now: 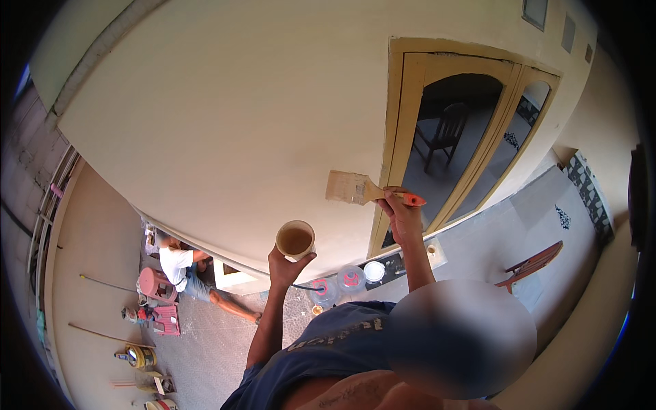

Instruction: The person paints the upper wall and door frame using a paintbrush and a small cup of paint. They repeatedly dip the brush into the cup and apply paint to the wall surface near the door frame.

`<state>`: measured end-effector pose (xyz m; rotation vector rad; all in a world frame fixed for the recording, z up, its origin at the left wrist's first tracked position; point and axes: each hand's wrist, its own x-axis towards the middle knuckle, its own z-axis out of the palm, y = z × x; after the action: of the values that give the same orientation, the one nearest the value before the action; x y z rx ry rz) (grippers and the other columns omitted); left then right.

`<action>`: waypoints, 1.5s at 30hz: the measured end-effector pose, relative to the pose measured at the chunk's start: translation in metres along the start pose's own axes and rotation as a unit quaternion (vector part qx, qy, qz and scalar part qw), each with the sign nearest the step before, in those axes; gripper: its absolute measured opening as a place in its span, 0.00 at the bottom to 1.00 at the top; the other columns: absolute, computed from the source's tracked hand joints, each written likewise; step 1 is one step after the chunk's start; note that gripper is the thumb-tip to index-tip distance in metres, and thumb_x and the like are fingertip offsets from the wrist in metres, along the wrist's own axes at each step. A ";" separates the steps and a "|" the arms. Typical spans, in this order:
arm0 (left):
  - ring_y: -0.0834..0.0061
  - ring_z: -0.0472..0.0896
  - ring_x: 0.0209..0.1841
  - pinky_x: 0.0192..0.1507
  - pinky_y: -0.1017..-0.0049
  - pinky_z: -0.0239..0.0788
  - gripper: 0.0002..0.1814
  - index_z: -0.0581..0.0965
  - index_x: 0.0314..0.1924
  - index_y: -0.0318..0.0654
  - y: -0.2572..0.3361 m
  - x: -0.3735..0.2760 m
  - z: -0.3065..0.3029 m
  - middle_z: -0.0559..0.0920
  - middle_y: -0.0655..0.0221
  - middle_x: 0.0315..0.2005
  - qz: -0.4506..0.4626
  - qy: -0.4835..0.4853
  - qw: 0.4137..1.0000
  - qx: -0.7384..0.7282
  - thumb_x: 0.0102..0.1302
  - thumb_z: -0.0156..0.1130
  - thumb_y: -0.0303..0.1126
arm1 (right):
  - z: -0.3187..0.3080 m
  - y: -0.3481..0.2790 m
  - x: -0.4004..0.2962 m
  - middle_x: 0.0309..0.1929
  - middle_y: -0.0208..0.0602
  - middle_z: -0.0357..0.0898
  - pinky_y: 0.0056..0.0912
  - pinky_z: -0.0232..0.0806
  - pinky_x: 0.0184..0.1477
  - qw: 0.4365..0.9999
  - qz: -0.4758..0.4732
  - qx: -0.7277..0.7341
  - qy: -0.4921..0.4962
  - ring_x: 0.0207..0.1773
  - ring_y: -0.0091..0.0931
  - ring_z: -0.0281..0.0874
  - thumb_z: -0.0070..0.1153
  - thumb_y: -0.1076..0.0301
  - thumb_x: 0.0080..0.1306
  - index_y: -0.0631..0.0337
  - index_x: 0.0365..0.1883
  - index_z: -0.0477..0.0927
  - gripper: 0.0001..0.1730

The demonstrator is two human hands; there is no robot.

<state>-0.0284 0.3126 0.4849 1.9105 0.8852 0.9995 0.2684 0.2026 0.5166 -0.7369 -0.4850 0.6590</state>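
My left hand [288,267] grips a small cup [297,225] by its side, mouth tilted towards me. A brownish liquid [295,242] is inside it. Higher and to the right, my right hand [401,216] holds a wide flat paintbrush [347,187] by its red-tipped handle. Its pale, coated bristles point left, in front of a cream wall [230,128]; whether they touch it I cannot tell. Just right of the brush stands a yellow-brown door frame [395,133] with arched dark glass, in which a chair [446,136] shows.
Below the wall are clear plastic jugs [351,278], a hose [307,288] and a white-topped container [374,271]. Another person [177,261] sits low at left, near a pink stool [155,283] and a yellow bucket [139,357]. A wooden chair [535,262] stands at right.
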 end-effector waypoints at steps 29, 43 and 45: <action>0.62 0.87 0.54 0.57 0.63 0.79 0.40 0.79 0.59 0.33 0.027 0.021 0.108 0.88 0.58 0.50 -0.008 -0.151 0.988 0.036 0.47 0.86 0.39 | -0.063 -0.048 -0.060 0.51 0.45 0.83 0.36 0.80 0.61 0.996 0.034 -0.015 0.087 0.53 0.32 0.86 0.64 0.71 0.73 0.72 0.51 0.79 0.14; 0.60 0.88 0.54 0.56 0.63 0.79 0.41 0.79 0.59 0.32 0.027 0.039 0.117 0.88 0.56 0.49 0.071 -0.127 0.989 -0.003 0.47 0.88 0.42 | -0.061 -0.056 -0.025 0.49 0.42 0.84 0.34 0.82 0.57 0.996 0.010 -0.065 0.067 0.51 0.29 0.86 0.60 0.73 0.75 0.72 0.51 0.80 0.11; 0.60 0.87 0.55 0.57 0.63 0.79 0.42 0.78 0.60 0.32 0.025 0.045 0.112 0.88 0.55 0.50 0.070 -0.121 0.990 0.002 0.47 0.88 0.43 | -0.045 -0.064 -0.007 0.49 0.41 0.84 0.33 0.82 0.55 0.997 -0.011 -0.073 0.039 0.50 0.28 0.86 0.61 0.72 0.75 0.71 0.51 0.81 0.11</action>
<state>0.0938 0.3036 0.4784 2.0674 0.6197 0.8236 0.3146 0.1422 0.5336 -0.8899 -0.4728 0.5759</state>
